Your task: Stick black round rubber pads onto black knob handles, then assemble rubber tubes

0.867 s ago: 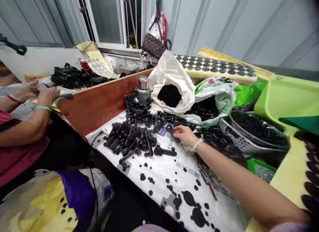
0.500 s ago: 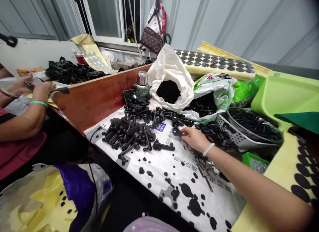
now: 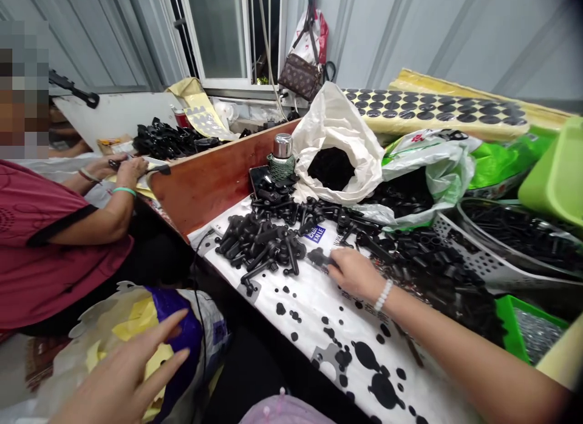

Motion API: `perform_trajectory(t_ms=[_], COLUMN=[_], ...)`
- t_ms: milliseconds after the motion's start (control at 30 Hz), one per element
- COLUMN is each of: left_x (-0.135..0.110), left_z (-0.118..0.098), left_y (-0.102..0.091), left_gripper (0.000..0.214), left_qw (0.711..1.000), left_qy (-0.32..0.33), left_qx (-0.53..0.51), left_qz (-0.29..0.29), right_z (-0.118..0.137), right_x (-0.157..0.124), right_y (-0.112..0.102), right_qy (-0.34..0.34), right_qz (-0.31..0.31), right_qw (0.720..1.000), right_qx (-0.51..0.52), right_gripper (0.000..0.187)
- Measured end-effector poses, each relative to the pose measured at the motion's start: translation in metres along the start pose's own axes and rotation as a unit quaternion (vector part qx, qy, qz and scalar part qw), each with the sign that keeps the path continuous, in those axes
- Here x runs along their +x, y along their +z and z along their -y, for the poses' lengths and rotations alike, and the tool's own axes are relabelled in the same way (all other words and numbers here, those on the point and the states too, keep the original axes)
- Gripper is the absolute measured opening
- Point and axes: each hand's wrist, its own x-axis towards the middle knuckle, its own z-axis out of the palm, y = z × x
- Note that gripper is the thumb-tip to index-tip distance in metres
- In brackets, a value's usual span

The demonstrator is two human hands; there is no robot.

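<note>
My right hand (image 3: pixel 353 272), a white bead bracelet at its wrist, rests on the white printed sheet (image 3: pixel 319 314) and pinches a black plastic handle part (image 3: pixel 319 257) at its fingertips. Just to its left lies a pile of black handle parts (image 3: pixel 262 245). My left hand (image 3: pixel 127 369) hovers low at the front left with its fingers stretched out and apart, holding nothing, above a yellow and purple bag (image 3: pixel 150 327).
A wooden divider (image 3: pixel 214 181) separates my place from a co-worker in a red shirt (image 3: pixel 50 242) on the left. A white bag of black parts (image 3: pixel 334 150), a steel flask (image 3: pixel 282 157), a perforated metal basket (image 3: pixel 483 260) and green bins (image 3: pixel 555 181) crowd the back and right.
My right hand has drawn back toward me along the sheet with the black part. My left hand has come into view at the bottom left. The view has swung left.
</note>
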Motion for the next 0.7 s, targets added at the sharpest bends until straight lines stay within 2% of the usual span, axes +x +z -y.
perform_trajectory(t_ms=[33, 133, 233, 300, 367, 433, 600, 700], left_x=[0.021, 0.087, 0.138, 0.158, 0.170, 0.175, 0.178, 0.178], left_z=[-0.015, -0.066, -0.109, -0.124, -0.131, -0.131, -0.123, -0.121], left_y=[-0.005, -0.006, 0.009, 0.023, 0.034, 0.041, 0.047, 0.052], left_gripper=[0.052, 0.060, 0.065, 0.056, 0.045, 0.038, 0.033, 0.031], left_qw=[0.999, 0.994, 0.988, 0.987, 0.986, 0.986, 0.986, 0.983], left_qy=[0.028, 0.097, 0.126, 0.111, 0.085, 0.068, 0.074, 0.083], left_qx=[0.002, 0.024, 0.047, 0.051, 0.052, 0.049, 0.019, -0.008], left_qz=[0.017, -0.042, -0.079, -0.105, -0.131, -0.147, -0.149, -0.161], right_z=[-0.003, 0.001, 0.025, 0.044, 0.058, 0.063, 0.049, 0.034], right_x=[0.001, 0.010, 0.023, 0.033, 0.042, 0.049, 0.052, 0.045], right_y=[-0.003, -0.011, -0.013, -0.007, 0.003, 0.013, 0.024, 0.024], right_qy=[0.010, 0.032, 0.050, 0.070, 0.095, 0.113, 0.118, 0.141], right_qz=[-0.004, -0.025, -0.060, -0.074, -0.074, -0.061, -0.033, -0.040], right_qw=[1.000, 0.997, 0.993, 0.991, 0.988, 0.986, 0.980, 0.973], right_qx=[0.016, 0.063, 0.087, 0.092, 0.094, 0.104, 0.154, 0.179], right_gripper=[0.014, 0.016, 0.018, 0.027, 0.050, 0.059, 0.038, 0.029])
